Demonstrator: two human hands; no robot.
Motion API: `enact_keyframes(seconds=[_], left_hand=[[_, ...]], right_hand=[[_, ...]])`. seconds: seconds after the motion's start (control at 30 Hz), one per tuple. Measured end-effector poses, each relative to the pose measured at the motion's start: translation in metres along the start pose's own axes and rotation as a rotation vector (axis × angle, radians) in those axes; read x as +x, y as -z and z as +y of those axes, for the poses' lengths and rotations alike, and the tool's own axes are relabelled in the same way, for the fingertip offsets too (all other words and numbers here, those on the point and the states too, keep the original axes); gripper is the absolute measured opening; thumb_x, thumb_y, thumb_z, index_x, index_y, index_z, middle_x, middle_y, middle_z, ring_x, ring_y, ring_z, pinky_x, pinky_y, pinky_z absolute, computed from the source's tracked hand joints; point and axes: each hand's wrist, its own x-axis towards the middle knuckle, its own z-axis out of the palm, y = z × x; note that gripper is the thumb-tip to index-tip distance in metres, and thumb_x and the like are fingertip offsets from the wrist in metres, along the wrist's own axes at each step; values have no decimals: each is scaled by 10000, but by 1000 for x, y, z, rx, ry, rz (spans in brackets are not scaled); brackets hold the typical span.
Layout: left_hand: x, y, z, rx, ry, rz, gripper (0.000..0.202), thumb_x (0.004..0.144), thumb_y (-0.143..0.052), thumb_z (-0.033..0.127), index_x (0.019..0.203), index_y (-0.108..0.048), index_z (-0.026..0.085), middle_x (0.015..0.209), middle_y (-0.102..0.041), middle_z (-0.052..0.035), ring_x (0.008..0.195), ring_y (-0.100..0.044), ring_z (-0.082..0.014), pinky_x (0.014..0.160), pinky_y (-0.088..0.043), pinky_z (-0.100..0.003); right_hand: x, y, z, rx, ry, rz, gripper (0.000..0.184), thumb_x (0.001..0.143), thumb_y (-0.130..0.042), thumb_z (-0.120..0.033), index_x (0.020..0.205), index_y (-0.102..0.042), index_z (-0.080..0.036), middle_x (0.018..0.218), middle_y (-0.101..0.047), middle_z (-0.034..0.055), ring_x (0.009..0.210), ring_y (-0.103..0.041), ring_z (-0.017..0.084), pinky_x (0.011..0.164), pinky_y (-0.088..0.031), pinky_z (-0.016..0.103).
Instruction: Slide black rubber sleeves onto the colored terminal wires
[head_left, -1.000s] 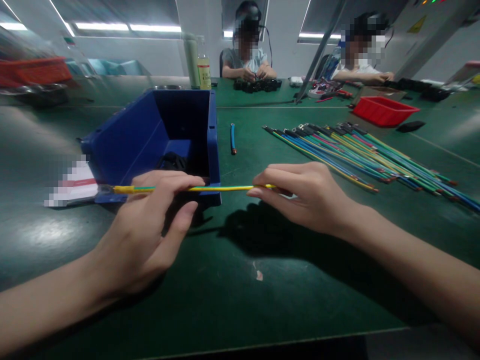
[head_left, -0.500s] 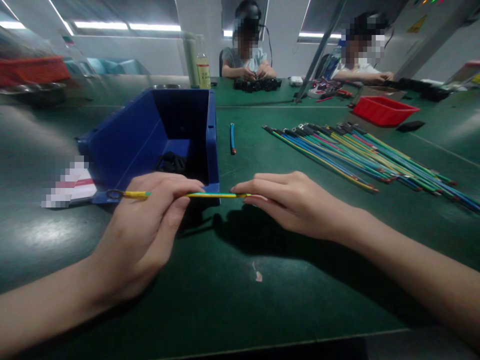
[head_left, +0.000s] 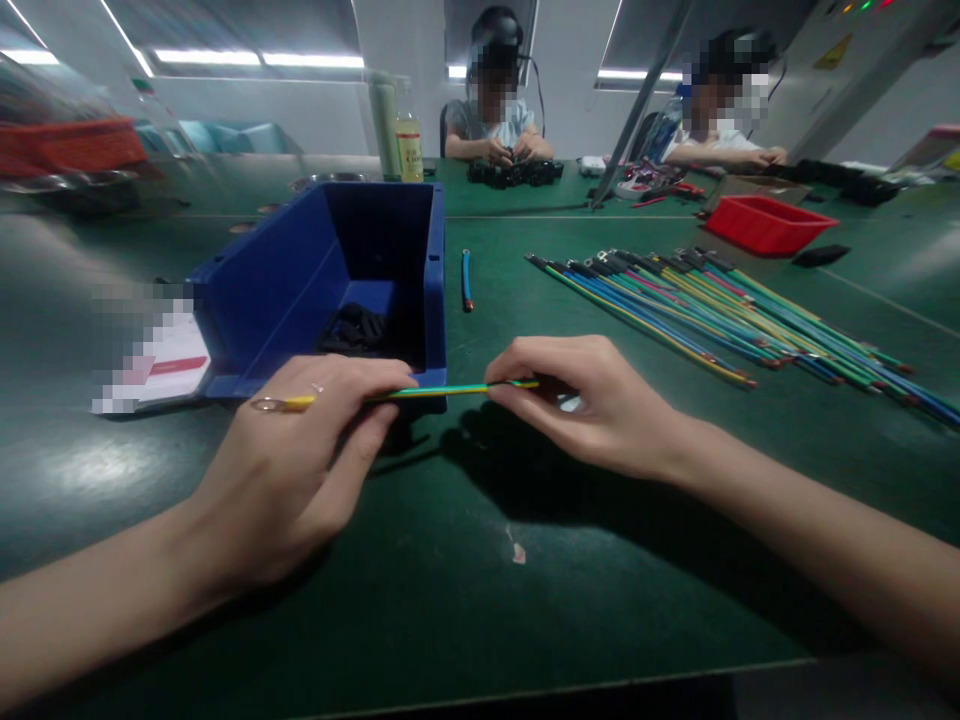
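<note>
A green-and-yellow wire (head_left: 450,391) is stretched level between my two hands, in front of the blue bin. My left hand (head_left: 307,450) is closed around its left part, and a ring terminal (head_left: 267,405) with a yellow sleeve sticks out beyond the knuckles. Thumb and fingers of my right hand (head_left: 585,395) pinch the wire near its right end, which shows inside the curl of the fingers. Just behind the left hand, small black pieces (head_left: 352,328) lie in the blue bin (head_left: 262,290).
Several coloured wires (head_left: 675,300) with black-sleeved ends lie fanned out at the right. One short blue wire (head_left: 467,280) lies beside the bin. Printed paper (head_left: 176,360) is at the left, a red tray (head_left: 769,225) at the back right. Two people sit across the green table (head_left: 600,600).
The wire has shifted slightly to the right with my left hand. My right hand has curled its fingers and now grips further in, so the wire's right end shows. The bin appears slightly further right.
</note>
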Motion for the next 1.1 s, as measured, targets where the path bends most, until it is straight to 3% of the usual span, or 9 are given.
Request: enact_keyframes(seconds=[0.13,0.3,0.43,0.5,0.63,0.83,0.93,1.1], left_hand=[[-5,-1,2,26,76,35,404,1198,-576,318,1601,-550,312,1407,-850,-74,1155,-879,-305,1014,-740,-471],[-5,-2,0,34,172,32,593,1204,-594,475,1735,-382,320,1425,-826,-123,1166,-889,-352,974,-758,-512],[0,2,-6,124,202,-9,628,1206,-531,598,1724,-384,275,1297,-869,-120,1024,-898,-345,797,-707,-450],[2,4,-10,217,171,-44,597,1206,-477,658,1649,-492,259,1175,-887,-109,884,-877,-335,680,-626,-422],[6,7,-15,282,72,-154,547,1200,-423,704,1265,-752,272,1019,-896,-95,824,-852,-343,654,-558,-431],[11,9,-12,236,31,-109,641,1227,-375,710,909,-721,274,724,-785,-38,582,-718,-277,520,-356,-382],[12,11,-10,246,-6,-95,657,1241,-362,698,848,-680,279,666,-739,-22,537,-681,-256,507,-326,-378],[15,13,-9,374,-16,-107,715,1240,-280,722,962,-743,254,857,-842,-110,702,-780,-332,584,-437,-410]], right_hand=[[-1,9,2,-118,-23,52,357,1180,-754,-377,872,-691,-209,730,-663,-29,592,-486,107,610,-379,275],[-2,16,12,-257,58,76,166,1164,-672,-177,1048,-788,-201,921,-779,37,765,-656,159,710,-478,290],[-3,13,14,-289,130,115,217,1141,-610,-89,1220,-798,-165,1026,-810,68,777,-659,156,704,-492,290],[-3,13,11,-295,103,120,173,1146,-633,-121,1183,-790,-185,1004,-804,56,740,-636,151,682,-482,291],[-3,15,7,-309,8,122,154,1188,-680,-242,1061,-767,-232,918,-775,31,701,-613,160,669,-466,308],[-3,13,10,-266,32,91,230,1198,-611,-213,1021,-757,-206,854,-747,22,696,-620,153,664,-446,290],[-3,12,10,-252,10,72,238,1184,-617,-206,987,-750,-196,858,-761,31,710,-641,150,678,-451,278],[-3,13,8,-249,26,73,246,1162,-637,-196,943,-749,-185,840,-768,35,686,-637,137,674,-434,270]])
